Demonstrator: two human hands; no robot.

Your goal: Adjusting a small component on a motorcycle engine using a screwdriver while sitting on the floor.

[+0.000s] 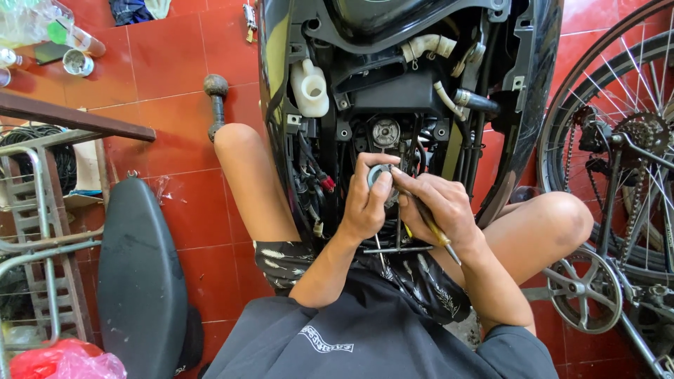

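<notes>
So both my hands are jammed together right in the middle, over the open guts of the scooter. My left hand [366, 203] has its thumb and fingers pinched around a small round grey cap-looking part [380, 173], holding it just in front of the dark engine bay. My right hand [441, 208] is closed around a thin screwdriver [437, 234] with a yellowish handle, shaft tucked in under the fingers and the tail end poking out toward my right wrist; its fingertips are touching the same round part from the right side. Can't tell exactly where the tip sits, my fingers hide it.

Just beyond the part there's a round metal fitting [385, 131] in the frame, and further up to the left a white plastic reservoir [309, 88]. Some pale hoses [428, 45] run across the far side. A thin metal rod [397, 248] lies crosswise just near of my hands.

My knees are spread either side of the scooter body [533, 105]. On the right is a bicycle [618, 210] with its chainring [584, 291] close to my right knee. On the left, a black seat [140, 274] lies on the red tile floor [175, 63], next to a metal rack [35, 231], with a red plastic bag [67, 361] in the near left corner
</notes>
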